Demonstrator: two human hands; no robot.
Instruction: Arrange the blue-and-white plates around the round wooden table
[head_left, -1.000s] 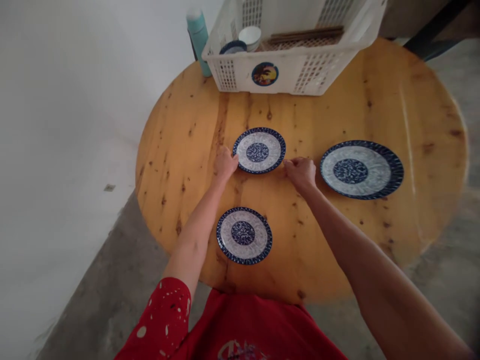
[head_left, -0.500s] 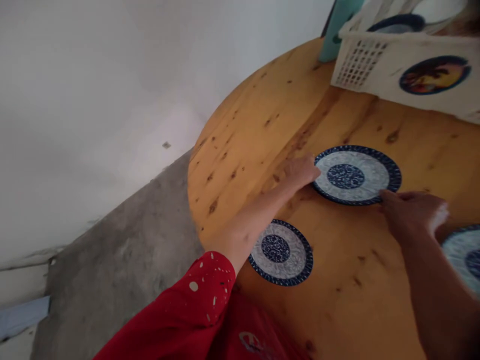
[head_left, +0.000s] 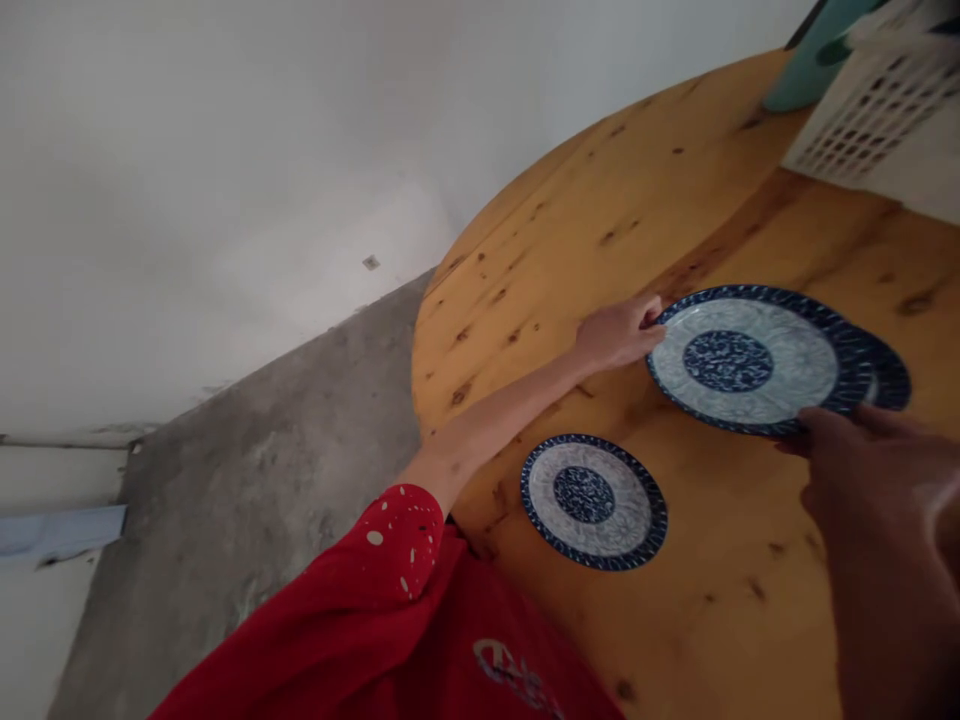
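Note:
Both hands grip a round plate [head_left: 727, 360] with a dark blue rim, a pale ring and a speckled blue centre. My left hand [head_left: 619, 332] is closed on its left edge, the thumb over the rim. At the lower right edge, my right hand [head_left: 870, 455] pinches the rim, its fingers partly hidden. The plate looks slightly lifted and covers most of a second blue-rimmed plate [head_left: 891, 372], which shows at the right. Nearer my body, another plate of the same pattern [head_left: 585, 495] lies flat on the wooden table [head_left: 525, 300].
At the upper right stands a white plastic basket [head_left: 870, 125] with a perforated side, cut off by the frame. A teal object [head_left: 806, 70] is beside it. The table's round edge faces a white wall [head_left: 262, 150] and a grey concrete floor [head_left: 300, 480].
The view has turned left, so the table appears farther right. The held plate looks raised and larger, and a second plate now shows under its right side.

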